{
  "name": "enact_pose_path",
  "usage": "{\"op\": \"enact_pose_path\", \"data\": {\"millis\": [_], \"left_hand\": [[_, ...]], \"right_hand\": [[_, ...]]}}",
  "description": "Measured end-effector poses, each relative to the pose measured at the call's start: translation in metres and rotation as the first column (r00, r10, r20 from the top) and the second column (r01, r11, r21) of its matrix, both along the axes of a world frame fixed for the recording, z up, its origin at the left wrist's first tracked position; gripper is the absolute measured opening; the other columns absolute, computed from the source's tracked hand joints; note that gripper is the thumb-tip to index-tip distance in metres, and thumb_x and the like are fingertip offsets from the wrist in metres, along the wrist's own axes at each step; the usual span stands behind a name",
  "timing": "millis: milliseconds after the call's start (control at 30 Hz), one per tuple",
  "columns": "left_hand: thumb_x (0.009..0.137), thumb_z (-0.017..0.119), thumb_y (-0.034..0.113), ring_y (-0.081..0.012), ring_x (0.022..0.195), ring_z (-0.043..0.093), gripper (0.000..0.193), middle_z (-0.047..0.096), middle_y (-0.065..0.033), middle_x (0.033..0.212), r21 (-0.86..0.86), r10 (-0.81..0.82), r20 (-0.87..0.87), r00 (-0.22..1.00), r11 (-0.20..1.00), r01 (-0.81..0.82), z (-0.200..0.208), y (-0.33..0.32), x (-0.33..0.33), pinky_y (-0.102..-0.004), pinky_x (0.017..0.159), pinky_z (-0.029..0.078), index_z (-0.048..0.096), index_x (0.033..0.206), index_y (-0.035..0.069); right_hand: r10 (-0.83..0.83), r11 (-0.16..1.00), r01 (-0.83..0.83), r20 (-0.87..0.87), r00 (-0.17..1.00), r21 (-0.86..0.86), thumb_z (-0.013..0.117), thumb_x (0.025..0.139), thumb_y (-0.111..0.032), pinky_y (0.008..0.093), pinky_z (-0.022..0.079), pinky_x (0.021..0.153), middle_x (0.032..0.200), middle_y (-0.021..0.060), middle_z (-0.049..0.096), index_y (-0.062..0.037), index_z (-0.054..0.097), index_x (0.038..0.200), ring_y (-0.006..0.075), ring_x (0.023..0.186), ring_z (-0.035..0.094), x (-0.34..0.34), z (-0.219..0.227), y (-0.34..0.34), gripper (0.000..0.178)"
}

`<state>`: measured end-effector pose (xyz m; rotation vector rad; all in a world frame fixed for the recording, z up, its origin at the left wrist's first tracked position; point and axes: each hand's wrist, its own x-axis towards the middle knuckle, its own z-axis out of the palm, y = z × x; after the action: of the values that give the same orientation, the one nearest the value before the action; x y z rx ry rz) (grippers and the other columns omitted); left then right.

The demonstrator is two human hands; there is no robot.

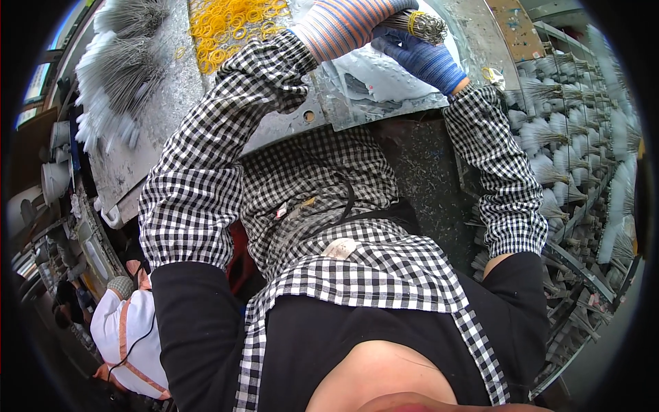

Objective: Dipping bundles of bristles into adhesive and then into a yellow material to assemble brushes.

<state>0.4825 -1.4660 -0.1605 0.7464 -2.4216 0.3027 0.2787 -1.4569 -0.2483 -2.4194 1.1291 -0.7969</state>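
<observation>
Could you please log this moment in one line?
Left hand: gloved, at wire bundle; right hand: gloved, at wire bundle; yellow bands: on table

A black top (295, 343) shows beneath a black-and-white checked apron (371, 281) with a pale mark (340, 248) on it, matching gathered sleeve covers (195, 165), an orange-and-blue striped left glove (343, 27) and a blue striped right glove (430, 65).

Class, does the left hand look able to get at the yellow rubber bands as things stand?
Probably yes: the yellow rubber bands lie mostly uncovered beside the left hand, though it appears to be gripping the wire bundle and might need freeing first.
</observation>
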Motion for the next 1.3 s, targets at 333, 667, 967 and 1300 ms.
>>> {"op": "enact_pose_path", "data": {"millis": [333, 667, 967, 1300], "left_hand": [[0.075, 0.072, 0.024, -0.0226, 0.101, 0.062, 0.031, 0.066, 0.0008, 0.096, -0.01, -0.069, 0.027, 0.997, 0.998, 0.069, -0.004, 0.004, 0.0, -0.0388, 0.086, 0.051, 0.065, 0.106, 0.021], [0.08, 0.069, 0.029, -0.0226, 0.098, 0.064, 0.026, 0.066, -0.0006, 0.095, -0.029, -0.041, 0.065, 0.997, 0.999, 0.043, -0.015, -0.005, -0.005, -0.0385, 0.082, 0.052, 0.065, 0.105, 0.022], [0.083, 0.07, 0.028, -0.0272, 0.096, 0.065, 0.026, 0.066, -0.0073, 0.096, 0.113, -0.041, 0.008, 0.999, 0.993, 0.04, 0.002, -0.004, -0.011, -0.0406, 0.078, 0.053, 0.065, 0.107, 0.02], [0.085, 0.061, 0.018, -0.0239, 0.097, 0.065, 0.016, 0.062, -0.006, 0.097, 0.021, -0.094, 0.276, 0.956, 0.996, 0.091, 0.02, 0.01, -0.021, -0.0375, 0.077, 0.055, 0.06, 0.101, 0.018]], "right_hand": [[-0.107, 0.968, 0.129, -0.114, 0.988, 0.213, 0.067, 0.097, -0.036, 0.0369, 0.056, 0.081, 0.104, 0.0086, 0.074, -0.0114, 0.071, 0.115, 0.0225, 0.091, 0.07, -0.001, -0.026, -0.001, 0.031], [-0.092, 0.991, 0.103, -0.122, 0.988, 0.086, 0.065, 0.096, -0.039, 0.0366, 0.056, 0.088, 0.104, 0.0064, 0.075, -0.0123, 0.072, 0.114, 0.0246, 0.095, 0.07, -0.003, -0.024, 0.003, 0.033], [-0.165, 0.965, 0.192, -0.157, 0.974, 0.176, 0.067, 0.094, -0.046, 0.0317, 0.056, 0.081, 0.097, 0.0043, 0.076, -0.0176, 0.074, 0.114, 0.0191, 0.085, 0.072, -0.008, -0.014, 0.003, 0.035], [0.051, 0.989, -0.076, -0.182, 0.982, -0.128, 0.066, 0.098, -0.025, 0.032, 0.051, 0.088, 0.112, 0.0098, 0.068, -0.0106, 0.066, 0.125, 0.022, 0.1, 0.064, -0.014, -0.033, 0.014, 0.031]]}}
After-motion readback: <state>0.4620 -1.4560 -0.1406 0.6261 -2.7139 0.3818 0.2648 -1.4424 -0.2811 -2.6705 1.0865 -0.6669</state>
